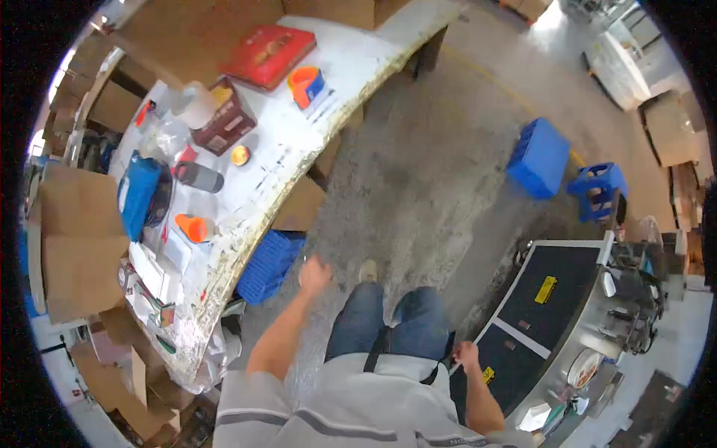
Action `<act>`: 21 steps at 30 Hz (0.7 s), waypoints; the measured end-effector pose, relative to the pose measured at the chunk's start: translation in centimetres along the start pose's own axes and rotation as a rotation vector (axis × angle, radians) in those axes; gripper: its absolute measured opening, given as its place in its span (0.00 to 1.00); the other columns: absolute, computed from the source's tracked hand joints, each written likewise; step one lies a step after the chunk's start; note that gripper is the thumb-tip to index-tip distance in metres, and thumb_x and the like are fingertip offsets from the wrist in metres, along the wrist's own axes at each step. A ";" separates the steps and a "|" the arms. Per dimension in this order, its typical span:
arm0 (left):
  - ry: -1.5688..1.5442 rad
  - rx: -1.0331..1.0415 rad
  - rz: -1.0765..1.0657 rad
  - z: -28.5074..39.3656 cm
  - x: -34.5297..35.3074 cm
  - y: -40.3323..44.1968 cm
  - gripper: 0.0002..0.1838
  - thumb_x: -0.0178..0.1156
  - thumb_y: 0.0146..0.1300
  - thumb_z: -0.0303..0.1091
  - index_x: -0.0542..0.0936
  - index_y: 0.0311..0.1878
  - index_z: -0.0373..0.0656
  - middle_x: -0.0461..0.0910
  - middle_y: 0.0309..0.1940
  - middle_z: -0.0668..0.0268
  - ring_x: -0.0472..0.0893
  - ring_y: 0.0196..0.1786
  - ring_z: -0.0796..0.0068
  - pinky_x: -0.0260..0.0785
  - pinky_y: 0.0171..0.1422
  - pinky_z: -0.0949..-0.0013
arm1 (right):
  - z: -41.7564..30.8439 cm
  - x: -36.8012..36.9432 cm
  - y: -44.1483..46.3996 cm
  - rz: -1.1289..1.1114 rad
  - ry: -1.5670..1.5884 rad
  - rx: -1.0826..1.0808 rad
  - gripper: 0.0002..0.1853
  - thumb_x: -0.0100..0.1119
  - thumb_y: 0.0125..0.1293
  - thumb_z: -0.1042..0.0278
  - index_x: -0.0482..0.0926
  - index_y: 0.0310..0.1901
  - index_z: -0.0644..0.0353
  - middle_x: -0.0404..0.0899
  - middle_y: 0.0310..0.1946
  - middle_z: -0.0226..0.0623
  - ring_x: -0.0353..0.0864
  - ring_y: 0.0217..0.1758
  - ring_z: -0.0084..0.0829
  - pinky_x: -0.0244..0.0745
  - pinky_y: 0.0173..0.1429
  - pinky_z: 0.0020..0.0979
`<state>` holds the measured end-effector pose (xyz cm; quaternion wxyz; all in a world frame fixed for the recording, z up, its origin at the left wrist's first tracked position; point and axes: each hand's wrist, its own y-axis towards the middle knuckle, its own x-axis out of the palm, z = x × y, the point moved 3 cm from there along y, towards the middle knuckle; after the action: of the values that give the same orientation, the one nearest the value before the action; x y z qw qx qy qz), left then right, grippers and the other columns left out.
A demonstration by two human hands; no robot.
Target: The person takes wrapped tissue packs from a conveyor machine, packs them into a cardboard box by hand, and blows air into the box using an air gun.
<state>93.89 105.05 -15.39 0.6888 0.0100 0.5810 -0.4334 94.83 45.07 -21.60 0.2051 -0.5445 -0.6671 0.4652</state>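
Note:
My left hand (315,276) is raised beside the long worktable, with its fingers curled. A small pale tip shows at the fingers, too blurred to name. Below and to the left of that hand is a blue plastic crate (270,266), partly under the table. My right hand (467,355) hangs low by my hip, fingers bent inward, close to a black strap (449,347) at my waist. Whether it holds anything is hidden. To the right of it stands a machine with black panels (554,276) and yellow labels.
The worktable (250,198) carries a red box (270,56), a brown carton (224,119), orange tape dispensers (305,86), a dark cylinder (200,178) and a blue bag (138,196). A blue bin (539,158) and a blue stool (597,188) stand on the concrete floor (418,172). Cardboard boxes (82,243) line the left.

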 end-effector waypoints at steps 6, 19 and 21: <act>0.426 -0.088 0.369 -3.9 0.4 20.3 0.35 0.55 0.58 0.45 0.63 0.64 0.33 0.63 0.63 0.41 0.64 0.65 0.43 0.58 0.67 0.49 | -18.3 5.1 9.5 -0.164 -0.130 -0.072 0.10 0.52 0.69 0.63 0.74 0.34 0.61 0.72 0.22 0.27 0.71 0.23 0.20 0.64 0.28 0.23; 0.616 -0.097 0.179 -9.3 4.5 28.2 0.15 0.47 0.64 0.38 0.75 0.52 0.51 0.82 0.36 0.54 0.82 0.38 0.50 0.73 0.39 0.49 | -19.6 0.9 20.0 -0.194 -0.395 0.109 0.12 0.55 0.67 0.63 0.78 0.43 0.64 0.79 0.31 0.32 0.78 0.28 0.22 0.73 0.32 0.24; 0.565 -0.173 0.136 -6.6 3.4 26.7 0.15 0.47 0.64 0.37 0.75 0.53 0.53 0.82 0.37 0.55 0.82 0.39 0.49 0.74 0.41 0.49 | -21.0 1.1 20.5 -0.181 -0.364 0.139 0.12 0.55 0.67 0.63 0.78 0.44 0.63 0.80 0.32 0.33 0.79 0.29 0.22 0.74 0.33 0.24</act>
<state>104.70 123.14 -33.39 0.5256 0.1104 0.7824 -0.3151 121.88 53.94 -29.02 0.1592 -0.3737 -0.7057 0.5805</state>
